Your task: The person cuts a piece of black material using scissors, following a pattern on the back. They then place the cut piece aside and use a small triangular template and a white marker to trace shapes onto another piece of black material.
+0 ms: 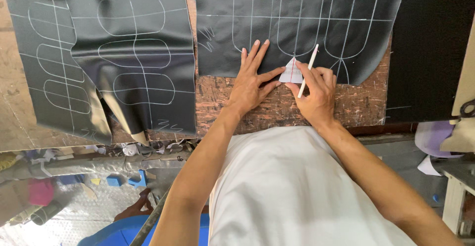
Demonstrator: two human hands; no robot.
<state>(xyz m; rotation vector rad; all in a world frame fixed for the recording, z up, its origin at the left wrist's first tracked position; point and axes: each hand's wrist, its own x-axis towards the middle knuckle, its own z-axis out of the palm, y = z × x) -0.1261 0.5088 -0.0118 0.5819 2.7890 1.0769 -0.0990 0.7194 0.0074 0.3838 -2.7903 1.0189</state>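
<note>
Right hand [316,95]: thumb and fingers pinched together on a thin white marking pencil [308,70], held near its lower half, tip up and tilted away from me, crossing onto the leather. Same hand's fingertips rest on the small white triangular paper template [291,74]. Left hand [252,80]: fingers spread apart and flat, palm down, pressing the black leather sheet [297,8], thumb tip touching the template's left edge. So the template is pinned between both hands, at the lower edge of that sheet, apex pointing away, base about level with the sheet's edge where it meets the scuffed wooden worktable [277,108]. My read on handling: the template is light, thin, slightly stiff paper, will skid on smooth leather unless held flat from above; best held by pressing its corners, not by lifting. The pencil is light and rigid, likely brittle at the tip. The sheet looks soft and floppy, matte black, already marked with white rounded-rectangle outlines and straight grid lines. Left of it, two more marked black leather pieces [133,53] overlap and droop over the table edge. Plain black sheet [430,48] to the right, unmarked.
</note>
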